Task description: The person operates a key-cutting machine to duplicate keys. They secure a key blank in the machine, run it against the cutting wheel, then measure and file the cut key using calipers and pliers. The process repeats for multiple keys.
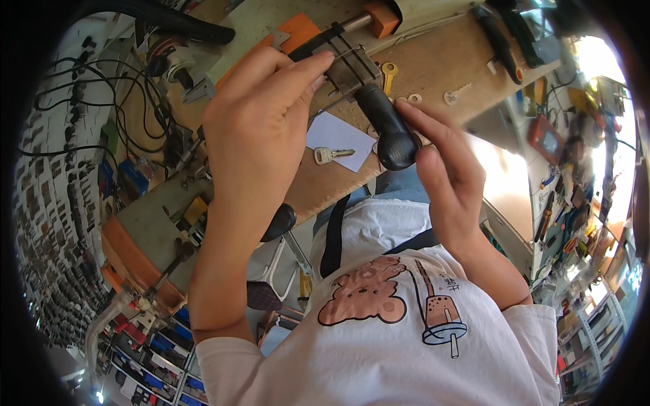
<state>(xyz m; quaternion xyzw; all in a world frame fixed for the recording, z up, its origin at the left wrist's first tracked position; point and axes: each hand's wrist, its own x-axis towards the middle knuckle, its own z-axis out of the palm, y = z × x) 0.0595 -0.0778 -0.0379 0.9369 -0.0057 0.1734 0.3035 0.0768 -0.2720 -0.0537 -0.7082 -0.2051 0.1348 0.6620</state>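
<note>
A metal clamp with a grooved top sits on an orange machine at the far side of the bench. My left hand is at its left side, thumb and fingertips pressed together; whatever lies between them is too small to make out. From the clamp a black handle with a rounded end points toward me. My right hand holds this handle from the right, fingers along its side and thumb by the rounded end. Left of the handle, a silver key lies partly on a white card.
Beyond the clamp's right side lies a brass key, with another pale key farther right. Black cables loop at the left above another orange-and-grey machine. Dark-handled tools rest at the far right of the wooden bench.
</note>
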